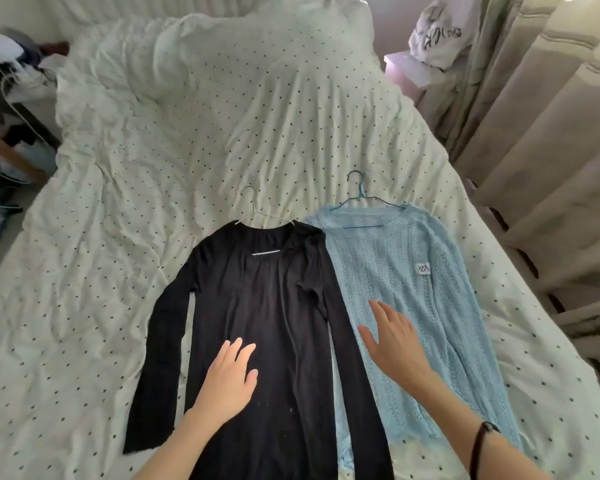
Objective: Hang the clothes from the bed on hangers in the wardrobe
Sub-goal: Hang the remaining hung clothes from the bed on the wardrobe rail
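Hands flat and holding nothing, left hand (230, 379) on the black top (257, 323), right hand (394, 344) on the blue sweater (426, 282) — now reach to twelve o'clock and lift by the hanger hooks, I'd say.

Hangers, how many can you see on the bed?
2. A white hanger sits inside the black top; a blue hanger sits inside the light blue sweater. None others show.

Black top (278, 306) smooth matt cloth; blue sweater (430, 271) open-knit, rough, small cloth label; bedsheet (118, 237) creased dotted cotton-like cloth; hangers thin wire, white (257, 213) and blue (361, 199); curtains (534, 133) matt cloth.
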The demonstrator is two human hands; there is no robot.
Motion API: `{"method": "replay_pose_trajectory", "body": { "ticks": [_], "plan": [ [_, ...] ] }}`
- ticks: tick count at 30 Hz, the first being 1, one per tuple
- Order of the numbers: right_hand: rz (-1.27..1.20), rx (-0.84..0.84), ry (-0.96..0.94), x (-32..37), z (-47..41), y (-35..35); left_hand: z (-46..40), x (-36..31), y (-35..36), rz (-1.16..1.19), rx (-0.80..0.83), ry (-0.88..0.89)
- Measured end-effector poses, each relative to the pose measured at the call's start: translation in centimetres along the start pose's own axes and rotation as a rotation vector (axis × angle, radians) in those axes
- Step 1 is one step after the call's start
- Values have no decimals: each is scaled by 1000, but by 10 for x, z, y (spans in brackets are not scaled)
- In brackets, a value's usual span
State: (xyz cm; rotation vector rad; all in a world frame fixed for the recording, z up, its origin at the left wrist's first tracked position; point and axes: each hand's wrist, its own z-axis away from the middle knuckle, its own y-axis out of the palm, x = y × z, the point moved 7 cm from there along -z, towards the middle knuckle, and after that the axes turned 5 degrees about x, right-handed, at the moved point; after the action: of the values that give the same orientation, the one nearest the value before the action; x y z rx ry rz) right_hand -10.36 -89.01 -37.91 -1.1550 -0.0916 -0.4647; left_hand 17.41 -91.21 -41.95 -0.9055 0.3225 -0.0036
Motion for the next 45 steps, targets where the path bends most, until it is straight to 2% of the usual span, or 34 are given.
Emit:
{"method": "replay_pose_trajectory", "body": {
  "ticks": [6, 10, 17, 26, 31, 35, 38, 45],
  "plan": [
    [-1, 84, -69, 24, -143, 1, -89, 21, -15, 14, 4, -104],
    [21, 158, -116, 48, -225, 26, -134, 39, 6, -5, 57, -156],
    [86, 136, -156, 76, -326, 64, -193, 61, 71, -63, 370, -198],
    [190, 55, -98, 105, -387, 71, -215, 78, 94, 84, 507, -198],
    [-149, 144, -60, 106, -381, 76, -217, 83, 78, 228, 557, -183],
    [-306, 76, -63, 104, -349, 56, -206, 85, 47, 362, 426, -225],
    [-373, 50, -63, 102, -321, 31, -190, 73, 10, 352, 259, -169],
    [-401, -139, -75, 90, -235, -72, -145, 32, -136, 218, -350, -15]
  ]
}}
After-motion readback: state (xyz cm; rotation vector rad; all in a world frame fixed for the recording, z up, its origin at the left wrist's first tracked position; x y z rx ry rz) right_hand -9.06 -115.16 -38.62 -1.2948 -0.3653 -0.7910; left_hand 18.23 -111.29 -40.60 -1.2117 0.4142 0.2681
